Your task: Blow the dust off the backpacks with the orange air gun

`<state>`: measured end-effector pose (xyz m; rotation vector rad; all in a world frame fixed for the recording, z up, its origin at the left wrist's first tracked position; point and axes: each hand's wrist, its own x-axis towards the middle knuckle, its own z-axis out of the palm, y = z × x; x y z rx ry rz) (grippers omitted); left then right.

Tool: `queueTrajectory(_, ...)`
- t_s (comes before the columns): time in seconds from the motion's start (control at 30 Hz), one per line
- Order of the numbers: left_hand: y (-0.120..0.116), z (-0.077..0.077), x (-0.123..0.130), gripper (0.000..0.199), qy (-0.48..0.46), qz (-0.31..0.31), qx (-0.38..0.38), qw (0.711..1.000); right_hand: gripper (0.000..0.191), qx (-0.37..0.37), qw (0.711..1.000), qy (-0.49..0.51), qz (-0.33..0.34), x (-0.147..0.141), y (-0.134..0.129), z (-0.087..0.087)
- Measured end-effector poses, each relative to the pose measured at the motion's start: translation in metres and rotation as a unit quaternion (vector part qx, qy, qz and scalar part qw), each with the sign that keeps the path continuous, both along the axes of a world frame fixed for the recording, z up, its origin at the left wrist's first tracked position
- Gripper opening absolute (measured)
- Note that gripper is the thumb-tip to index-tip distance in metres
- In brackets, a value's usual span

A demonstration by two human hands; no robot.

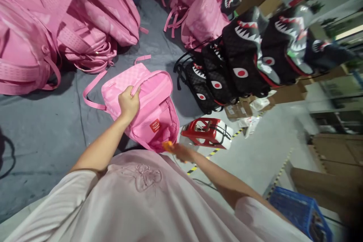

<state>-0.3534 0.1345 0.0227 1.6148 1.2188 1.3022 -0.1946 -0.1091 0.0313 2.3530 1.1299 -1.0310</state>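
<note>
A small pink backpack [154, 100] lies open on the grey cloth in front of my body, its inside and a red label [155, 125] showing. My left hand [129, 102] is closed on the upper edge of the backpack's opening, fingers curled over the fabric. Close to the bag's lower right rim, my right hand [183, 152] is closed around a small orange tool [168, 146]. Blur hides the tool's exact kind, and its tip is lost against the pink lining. One loose strap [95, 98] trails from the bag's left side.
Large pink backpacks [85, 11] are heaped at the far left, with more pink bags [202, 19] behind. Black shark-face backpacks [241, 56] stand at the right edge of the grey cloth [62, 132]. Beyond are a red-and-white object [208, 132], cardboard boxes [334, 155] and a blue crate [297, 211].
</note>
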Motion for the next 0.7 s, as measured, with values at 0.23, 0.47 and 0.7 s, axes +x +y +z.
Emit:
queueTrajectory(0.23, -0.016, 0.010, 0.009, 0.032, 0.035, -0.112, 0.025, 0.993, 0.050, 0.107, 0.986, -0.039, 0.120, -0.012, 0.040, -0.063)
queueTrajectory(0.47, -0.031, 0.022, 0.007, 0.030, 0.075, -0.121, 0.075, 0.987, 0.048, 0.252, 0.949, -0.086, 0.166, 0.003, 0.092, -0.124)
queueTrajectory(0.7, -0.024, 0.029, 0.008, 0.039, 0.075, -0.069, 0.105, 0.989, 0.044, 0.353, 0.931, -0.082, 0.048, 0.000, 0.076, -0.149)
